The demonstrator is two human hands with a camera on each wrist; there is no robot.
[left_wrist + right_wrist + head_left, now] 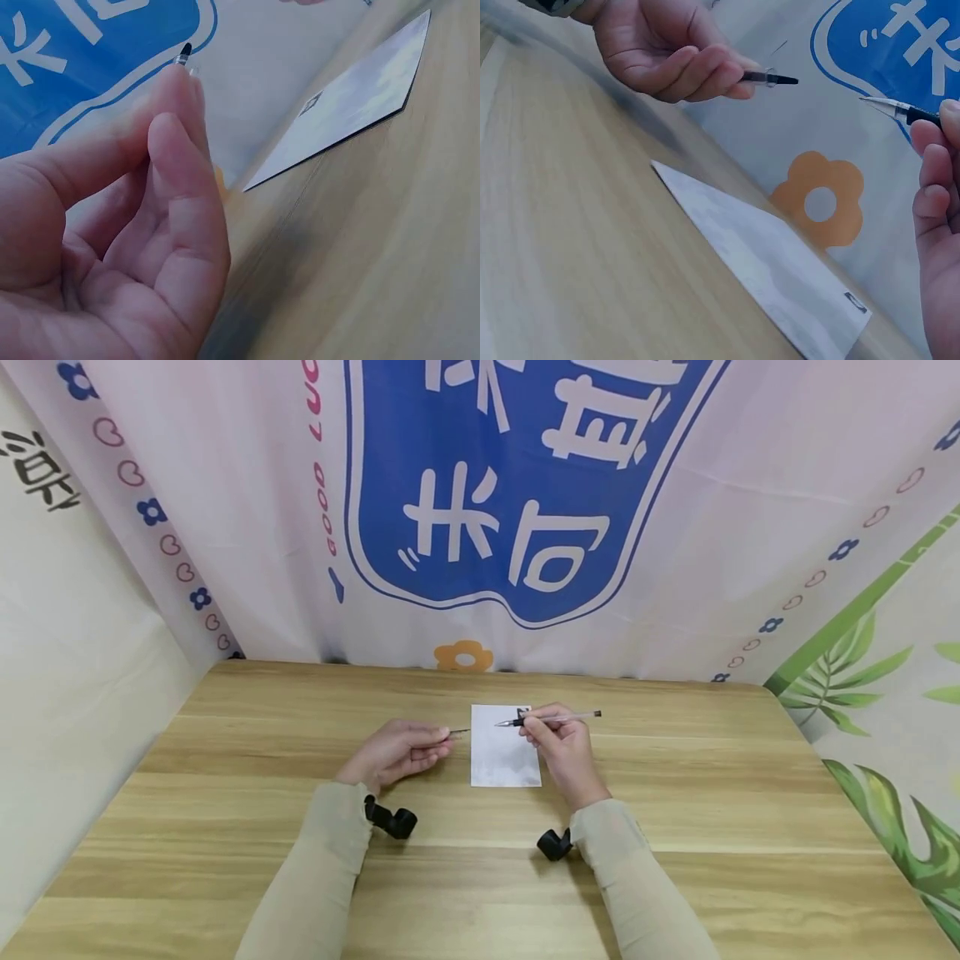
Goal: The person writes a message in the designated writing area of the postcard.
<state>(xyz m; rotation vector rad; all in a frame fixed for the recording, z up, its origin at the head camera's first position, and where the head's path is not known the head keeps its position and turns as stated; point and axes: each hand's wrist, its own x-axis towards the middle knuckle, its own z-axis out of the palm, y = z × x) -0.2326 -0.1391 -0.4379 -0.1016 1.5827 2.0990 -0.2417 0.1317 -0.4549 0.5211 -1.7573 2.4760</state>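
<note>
My left hand [408, 752] pinches a small black-and-clear piece, which looks like a pen cap [782, 79], between thumb and fingertips. Its black end sticks out toward the right. My right hand [562, 747] grips a clear-barrelled gel pen [577, 717] with a black grip section. The pen's bare metal point faces left, toward the cap, with a gap between them. Under and between the hands lies a white rectangular card [504, 756] with a small black mark near its far right corner. My right fingers partly cover that corner in the head view.
The card lies on a wood-grain table [450, 877]. Behind the table's far edge hangs a printed cloth [405, 635] with a blue sign and an orange flower. A black wrist camera [401, 822] sits at the left wrist, another camera [553, 845] at the right.
</note>
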